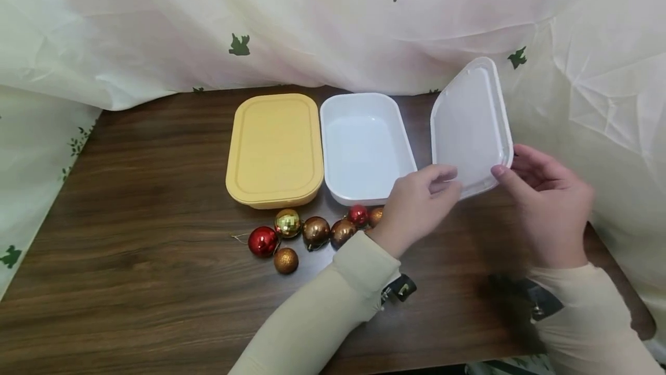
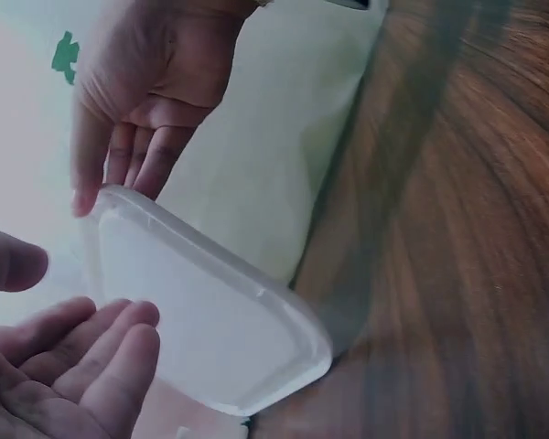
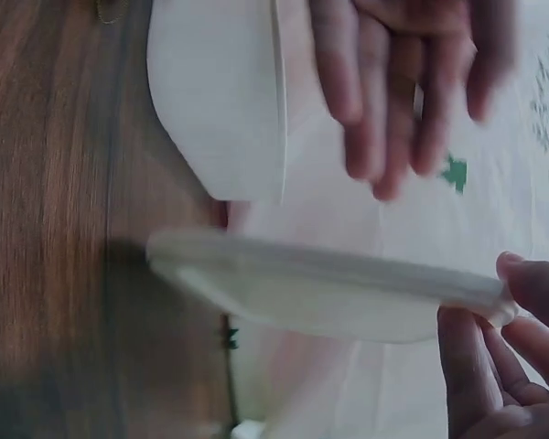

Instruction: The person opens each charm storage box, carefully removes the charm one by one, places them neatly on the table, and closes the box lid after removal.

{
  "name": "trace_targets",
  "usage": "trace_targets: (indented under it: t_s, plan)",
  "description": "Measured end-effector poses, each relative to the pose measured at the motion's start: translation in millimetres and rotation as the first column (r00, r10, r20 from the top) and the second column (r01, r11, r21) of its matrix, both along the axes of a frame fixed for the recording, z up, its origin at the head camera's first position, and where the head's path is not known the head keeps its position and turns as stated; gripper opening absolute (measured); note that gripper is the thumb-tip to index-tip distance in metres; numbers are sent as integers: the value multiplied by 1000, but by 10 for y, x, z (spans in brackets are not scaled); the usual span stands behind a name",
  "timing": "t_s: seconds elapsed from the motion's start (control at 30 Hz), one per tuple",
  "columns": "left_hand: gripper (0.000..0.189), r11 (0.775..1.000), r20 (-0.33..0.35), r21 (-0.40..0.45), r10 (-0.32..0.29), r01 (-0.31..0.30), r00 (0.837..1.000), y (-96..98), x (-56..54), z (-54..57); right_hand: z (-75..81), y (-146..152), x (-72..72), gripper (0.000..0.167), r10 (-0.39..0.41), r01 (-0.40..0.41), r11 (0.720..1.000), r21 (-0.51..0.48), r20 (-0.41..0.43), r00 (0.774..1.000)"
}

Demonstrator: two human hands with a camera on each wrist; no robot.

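My right hand (image 1: 554,213) pinches the edge of a white plastic lid (image 1: 465,126) between thumb and fingers, holding it tilted up on the right side of the table. My left hand (image 1: 416,207) is near the lid's lower left edge with fingers extended; in the right wrist view, a gap separates these fingers (image 3: 366,137) from the lid (image 3: 348,279). Left of the lid stands an uncovered white container (image 1: 364,149) with nothing inside. Several Christmas baubles lie in front of it, among them a red one (image 1: 263,241) and a brown one (image 1: 316,231), partly hidden by the left hand.
A yellow lidded container (image 1: 276,147) stands against the white one's left side. White curtains with green leaf prints (image 1: 312,22) hang behind and at both sides of the dark wooden table (image 1: 130,219). A gold faceted bauble (image 1: 288,223) sits close to the yellow container's front.
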State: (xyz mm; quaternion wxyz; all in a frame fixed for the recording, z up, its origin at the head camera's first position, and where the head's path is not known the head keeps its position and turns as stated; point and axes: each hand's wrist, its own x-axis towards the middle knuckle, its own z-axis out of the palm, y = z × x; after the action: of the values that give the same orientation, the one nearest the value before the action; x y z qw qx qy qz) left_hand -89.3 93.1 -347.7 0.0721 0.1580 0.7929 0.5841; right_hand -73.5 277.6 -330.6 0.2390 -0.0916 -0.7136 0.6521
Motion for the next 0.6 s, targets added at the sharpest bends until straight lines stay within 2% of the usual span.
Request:
trace_targets:
  t_s: [0.1,0.17,0.27,0.4,0.53,0.6]
  plan:
    - [40,997,16,80,-14,13,1000,-17,-16,40,-7,-147,66,37,3,3,981,192,-33,999]
    - [43,994,19,111,-23,21,1000,-27,-26,68,-15,-241,127,36,1,12,947,320,-41,999]
    - [43,990,34,141,-9,4,999,-44,-34,110,-20,-349,207,37,22,31,884,467,-107,994]
    - [39,982,41,184,35,-42,999,-77,-44,140,-6,-440,244,38,88,39,825,563,-196,977]
    - [34,967,34,241,75,-81,997,-105,-67,140,-14,-500,243,38,113,52,772,634,-218,969]
    - [30,963,33,252,91,-97,995,-118,-80,133,-28,-520,245,38,119,62,758,649,-230,966]
